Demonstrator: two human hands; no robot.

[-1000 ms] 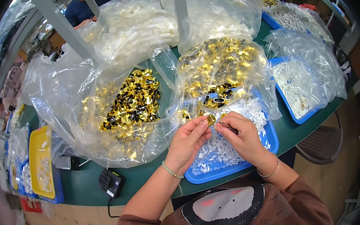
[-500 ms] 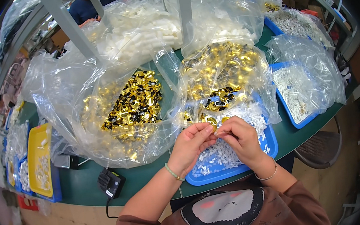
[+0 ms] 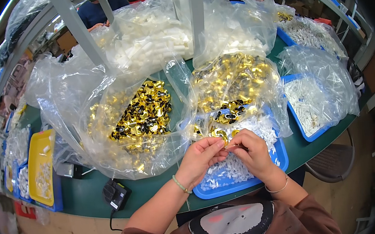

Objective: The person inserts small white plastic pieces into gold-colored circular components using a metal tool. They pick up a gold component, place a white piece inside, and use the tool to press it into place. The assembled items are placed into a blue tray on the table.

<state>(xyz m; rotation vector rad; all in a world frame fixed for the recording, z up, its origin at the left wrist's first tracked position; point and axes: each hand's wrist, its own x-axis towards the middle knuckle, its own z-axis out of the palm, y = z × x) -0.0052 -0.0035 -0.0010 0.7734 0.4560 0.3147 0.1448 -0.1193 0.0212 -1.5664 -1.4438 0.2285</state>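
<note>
Plainly bent inward, both forearms rise from the near side, bringing the left hand and right hand almost together over a blue tray of small white plastic pieces. The left thumb and index finger pinch a shiny gold piece, the remaining fingers curled beneath. The right fingers are drawn together just beside it; whether they grip anything cannot be told. Farther left, a clear plastic bag of gold-and-black parts lies on the green desk.
</note>
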